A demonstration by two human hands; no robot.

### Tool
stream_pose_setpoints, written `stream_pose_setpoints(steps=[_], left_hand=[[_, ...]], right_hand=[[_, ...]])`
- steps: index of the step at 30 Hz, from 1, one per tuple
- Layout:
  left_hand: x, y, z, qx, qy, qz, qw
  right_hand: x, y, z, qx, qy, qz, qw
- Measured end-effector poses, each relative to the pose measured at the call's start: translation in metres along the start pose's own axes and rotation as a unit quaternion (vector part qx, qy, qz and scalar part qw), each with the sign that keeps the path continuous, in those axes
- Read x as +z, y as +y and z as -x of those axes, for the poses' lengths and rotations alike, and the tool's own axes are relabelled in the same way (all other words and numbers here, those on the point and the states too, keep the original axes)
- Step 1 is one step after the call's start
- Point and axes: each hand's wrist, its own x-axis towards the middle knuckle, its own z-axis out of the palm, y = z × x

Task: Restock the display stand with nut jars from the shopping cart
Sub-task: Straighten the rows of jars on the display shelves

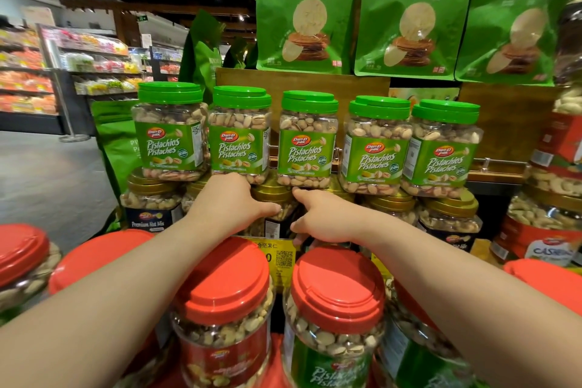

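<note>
We reach both arms forward to a gold-lidded nut jar [273,198] in the middle of the display stand [302,85], in the lower row of dark-labelled jars. Our left hand [231,198] wraps the jar from nine o'clock, the thumb curled across its front just under the gold lid, the other fingers hidden behind it. Our right hand [318,217] grasps it from three o'clock, the forefinger stretched up to the lid's edge and the thumb bent down against the jar's lower front, near the yellow price tag [277,257]. Directly above, at twelve o'clock, a row of five green-lidded pistachio jars [307,138] stands on the gold lids; our left knuckles lie just under the second one. At six o'clock, nearest us, stand red-lidded jars [220,280], one with a red label and one with a green pistachio label. Green snack bags [305,9] hang above the stand toward one o'clock, and cashew jars [548,230] stack at three o'clock. Store shelving [28,72] recedes at ten o'clock.
</note>
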Motion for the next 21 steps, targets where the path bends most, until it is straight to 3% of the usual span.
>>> stream_pose_setpoints(steps=[7,21], left_hand=[[0.013,-0.001,-0.004,0.022,0.025,-0.040,0.999],[0.023,0.011,0.006,0.009,0.037,-0.070,0.997]], right_hand=[[-0.001,0.007,-0.002,0.003,-0.011,-0.055,0.998],[-0.003,0.011,-0.009,0.002,-0.002,-0.012,1.000]])
